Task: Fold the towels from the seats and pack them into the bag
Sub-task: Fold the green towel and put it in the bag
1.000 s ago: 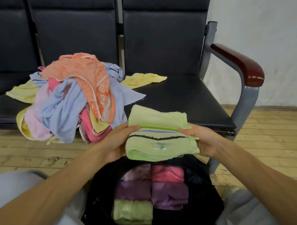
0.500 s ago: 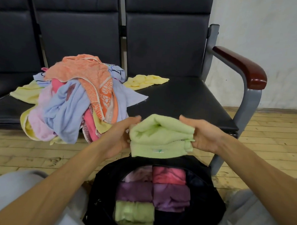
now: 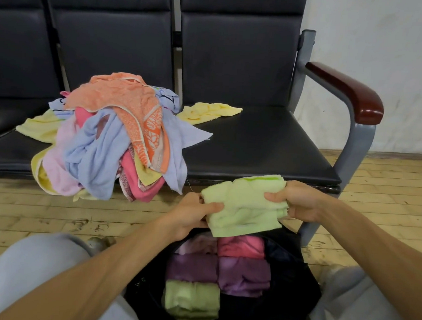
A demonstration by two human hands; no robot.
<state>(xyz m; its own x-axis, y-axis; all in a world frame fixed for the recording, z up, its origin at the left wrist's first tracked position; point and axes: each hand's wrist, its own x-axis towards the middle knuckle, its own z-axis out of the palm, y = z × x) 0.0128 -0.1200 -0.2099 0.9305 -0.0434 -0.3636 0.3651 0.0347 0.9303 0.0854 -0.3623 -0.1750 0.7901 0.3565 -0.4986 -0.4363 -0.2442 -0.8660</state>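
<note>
Well beyond the fingers: black seats [image 3: 254, 147], heaped with loose towels [image 3: 114, 141]. Just beneath the fingers: open bag [image 3: 294, 267], part-packed, perhaps with room at its dark right side. Between the fingers: folded green towel [image 3: 244, 209], soft, light, floppy. Pinched at either end by left hand [image 3: 190, 214] and right hand [image 3: 297, 200]; best gripped there, lest the folds spring open.

Black padded seats [image 3: 254, 147] hold a big messy pile of colourful towels [image 3: 114, 141], with a crumpled yellow towel [image 3: 208, 111] just beside it. A black bag [image 3: 294, 267] sits on the wooden floor [image 3: 33, 212].
</note>
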